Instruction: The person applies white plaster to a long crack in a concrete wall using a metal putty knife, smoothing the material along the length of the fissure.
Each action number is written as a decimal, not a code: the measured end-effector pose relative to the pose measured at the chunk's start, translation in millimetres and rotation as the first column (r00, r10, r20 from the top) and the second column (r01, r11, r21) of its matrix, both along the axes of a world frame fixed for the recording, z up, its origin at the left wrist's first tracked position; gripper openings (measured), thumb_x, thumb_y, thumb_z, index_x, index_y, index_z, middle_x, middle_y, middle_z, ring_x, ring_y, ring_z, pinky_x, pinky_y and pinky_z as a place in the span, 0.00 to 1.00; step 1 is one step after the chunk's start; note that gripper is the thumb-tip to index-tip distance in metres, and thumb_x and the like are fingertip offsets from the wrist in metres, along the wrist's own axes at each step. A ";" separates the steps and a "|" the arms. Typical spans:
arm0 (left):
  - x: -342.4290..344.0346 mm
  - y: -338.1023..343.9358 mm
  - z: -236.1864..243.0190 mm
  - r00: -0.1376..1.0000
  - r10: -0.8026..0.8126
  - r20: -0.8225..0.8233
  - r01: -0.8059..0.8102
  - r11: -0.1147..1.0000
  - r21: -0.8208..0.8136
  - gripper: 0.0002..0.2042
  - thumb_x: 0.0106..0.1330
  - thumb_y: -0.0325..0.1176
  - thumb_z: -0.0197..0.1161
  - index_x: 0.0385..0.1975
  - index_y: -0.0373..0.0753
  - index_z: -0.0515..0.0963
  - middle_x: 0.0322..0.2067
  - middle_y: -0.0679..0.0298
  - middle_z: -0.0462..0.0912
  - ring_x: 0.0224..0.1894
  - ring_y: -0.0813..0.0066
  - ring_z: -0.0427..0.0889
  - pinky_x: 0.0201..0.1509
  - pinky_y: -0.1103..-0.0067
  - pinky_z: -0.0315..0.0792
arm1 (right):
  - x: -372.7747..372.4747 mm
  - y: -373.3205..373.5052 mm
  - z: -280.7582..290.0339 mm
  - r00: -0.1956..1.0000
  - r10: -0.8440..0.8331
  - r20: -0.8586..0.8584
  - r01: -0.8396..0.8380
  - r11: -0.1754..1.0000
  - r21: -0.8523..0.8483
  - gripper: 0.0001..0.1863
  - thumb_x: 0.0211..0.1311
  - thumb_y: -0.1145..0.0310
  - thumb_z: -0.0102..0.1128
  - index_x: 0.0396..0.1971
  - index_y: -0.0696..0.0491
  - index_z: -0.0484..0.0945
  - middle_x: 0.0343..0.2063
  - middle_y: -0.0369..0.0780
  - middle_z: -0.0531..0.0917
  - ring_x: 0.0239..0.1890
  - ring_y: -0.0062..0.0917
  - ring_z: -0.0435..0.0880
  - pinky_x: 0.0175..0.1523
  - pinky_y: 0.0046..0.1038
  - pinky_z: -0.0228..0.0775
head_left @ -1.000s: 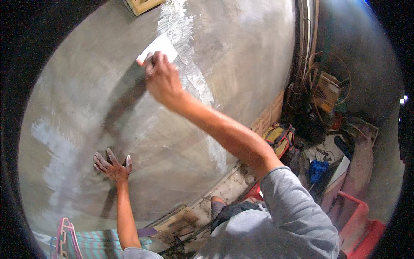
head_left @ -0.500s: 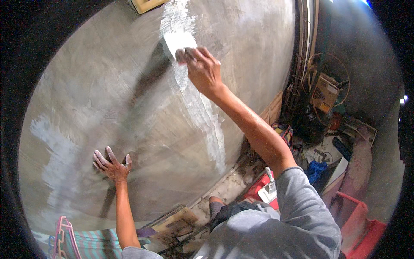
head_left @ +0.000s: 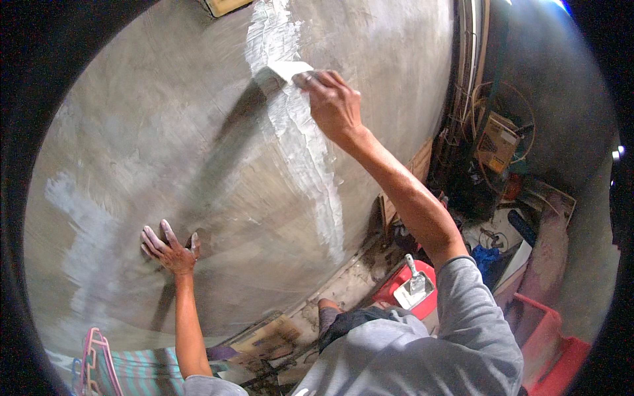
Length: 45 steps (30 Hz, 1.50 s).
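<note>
A ragged vertical strip of white putty runs down the grey wall. My right hand is closed around a white scraper, its blade at the upper part of the strip. Fingers cover the scraper's near end, and whether its edge touches the wall is hard to tell. Lower left, my left hand rests against the wall with fingers spread, holding nothing. Whitish residue coats its fingertips. A paler smeared patch lies left of it.
Below my right arm, a white tray holding a putty knife sits on a red surface. Pink hangers and striped cloth are lower left. Pipes, a cardboard box and a red bin stand at right.
My right hand has moved right and slightly down with the scraper, whose visible face now looks narrower. My left hand stays in place. More of the tray shows beneath my right arm.
</note>
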<state>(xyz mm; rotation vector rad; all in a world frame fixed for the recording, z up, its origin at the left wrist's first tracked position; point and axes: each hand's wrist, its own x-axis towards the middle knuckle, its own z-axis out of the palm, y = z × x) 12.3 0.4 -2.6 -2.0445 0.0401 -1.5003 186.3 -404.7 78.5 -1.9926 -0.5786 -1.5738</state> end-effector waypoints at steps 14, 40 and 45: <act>3.5 2.5 -0.4 1.000 -0.004 0.020 0.004 1.000 0.016 0.39 0.59 0.64 0.47 0.65 0.44 0.58 0.64 0.44 0.52 0.65 0.43 0.53 0.64 0.48 0.47 | -17.5 16.0 21.1 1.000 0.028 0.006 -0.029 0.987 0.160 0.10 0.53 0.73 0.53 0.35 0.45 0.77 0.31 0.35 0.78 0.36 0.31 0.78 0.33 0.34 0.75; 3.4 15.6 -7.4 0.999 -0.020 -0.025 0.020 1.000 -0.012 0.40 0.56 0.63 0.50 0.66 0.46 0.55 0.64 0.44 0.51 0.66 0.42 0.51 0.64 0.47 0.45 | -47.1 91.7 42.5 0.944 0.323 0.062 -0.328 0.908 0.263 0.12 0.50 0.73 0.55 0.37 0.56 0.75 0.30 0.44 0.74 0.32 0.41 0.78 0.33 0.40 0.71; 5.1 8.8 -3.9 1.000 -0.018 -0.006 0.018 1.000 0.000 0.40 0.56 0.64 0.50 0.66 0.46 0.55 0.64 0.43 0.51 0.66 0.42 0.50 0.64 0.47 0.45 | -12.4 41.9 57.8 1.000 0.022 -0.022 -0.011 0.910 0.415 0.13 0.50 0.74 0.53 0.38 0.57 0.76 0.28 0.46 0.76 0.29 0.41 0.78 0.31 0.40 0.71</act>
